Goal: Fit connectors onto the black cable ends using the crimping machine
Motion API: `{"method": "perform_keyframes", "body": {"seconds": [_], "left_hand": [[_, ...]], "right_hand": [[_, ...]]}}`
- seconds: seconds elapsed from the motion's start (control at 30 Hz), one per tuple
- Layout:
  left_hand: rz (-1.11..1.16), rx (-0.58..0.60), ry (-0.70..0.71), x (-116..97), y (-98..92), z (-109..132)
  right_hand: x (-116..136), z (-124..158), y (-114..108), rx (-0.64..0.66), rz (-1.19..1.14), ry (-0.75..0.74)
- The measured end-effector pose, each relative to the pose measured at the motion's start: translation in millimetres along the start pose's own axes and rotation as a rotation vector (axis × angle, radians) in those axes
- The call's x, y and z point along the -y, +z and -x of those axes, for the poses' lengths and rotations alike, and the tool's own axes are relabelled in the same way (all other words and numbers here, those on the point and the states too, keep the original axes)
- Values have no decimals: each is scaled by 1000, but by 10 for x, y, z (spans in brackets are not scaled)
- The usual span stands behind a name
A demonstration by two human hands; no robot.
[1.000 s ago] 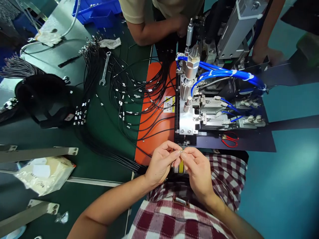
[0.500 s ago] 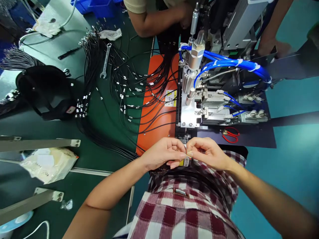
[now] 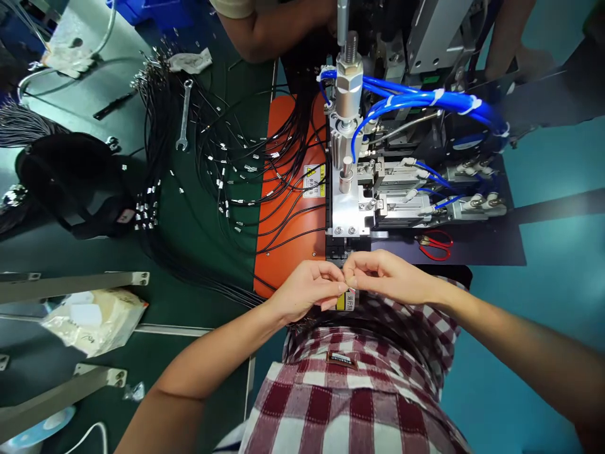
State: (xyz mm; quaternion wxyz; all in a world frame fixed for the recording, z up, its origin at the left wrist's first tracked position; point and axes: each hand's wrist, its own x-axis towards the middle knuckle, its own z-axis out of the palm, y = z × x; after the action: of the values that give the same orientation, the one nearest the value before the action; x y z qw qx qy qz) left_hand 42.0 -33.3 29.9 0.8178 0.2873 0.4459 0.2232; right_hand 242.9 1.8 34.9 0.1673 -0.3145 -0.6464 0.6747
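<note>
Only the head cam here, so: both hands are up close to the person's middle, basically fingertip to fingertip. Left hand (image 3: 309,290) has its thumb and fingers squeezed together on one tiny thin piece (image 3: 351,291), and the right hand (image 3: 387,275) is pinching the same bit from the other side, so both grips are super narrow. The piece is right where the fingertips meet, mostly covered, with a little reddish and pale showing; too small for me to tell what it is exactly. Just below sits a yellow-and-white label (image 3: 348,301), partly hidden by the fingers, and there's a checked garment (image 3: 331,410) under that. Past the hands is a metal machine (image 3: 347,214) with fat blue tubes (image 3: 435,101), and red-handled cutters (image 3: 437,244) lie beside it. Left of the machine there's an orange plate (image 3: 307,219) with loose black cables (image 3: 278,208) running across it onto the green table (image 3: 203,258), where a wrench (image 3: 184,116) lies near a cable bundle (image 3: 154,135). Another person's forearm (image 3: 283,28) shows up top.
</note>
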Motion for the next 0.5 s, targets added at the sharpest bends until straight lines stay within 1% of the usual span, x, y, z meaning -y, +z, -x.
{"method": "perform_keyframes", "body": {"seconds": [0.07,0.17,0.27,0.37,0.43,0.5], "left_hand": [[43,-61,55,-18,22,4],[90,-136,129,-39,54,10],[122,-162,152,-44,77,9],[105,-160,165,-47,98,10],[90,-169,182,-51,113,17],[91,-180,199,-53,130,27]], "right_hand": [[-34,28,65,-158,-60,17],[-83,105,236,-462,-62,59],[-135,158,440,-536,-55,97],[-149,130,585,-641,-53,76],[-126,86,638,-661,-134,90],[-85,52,686,-661,-283,131]]}}
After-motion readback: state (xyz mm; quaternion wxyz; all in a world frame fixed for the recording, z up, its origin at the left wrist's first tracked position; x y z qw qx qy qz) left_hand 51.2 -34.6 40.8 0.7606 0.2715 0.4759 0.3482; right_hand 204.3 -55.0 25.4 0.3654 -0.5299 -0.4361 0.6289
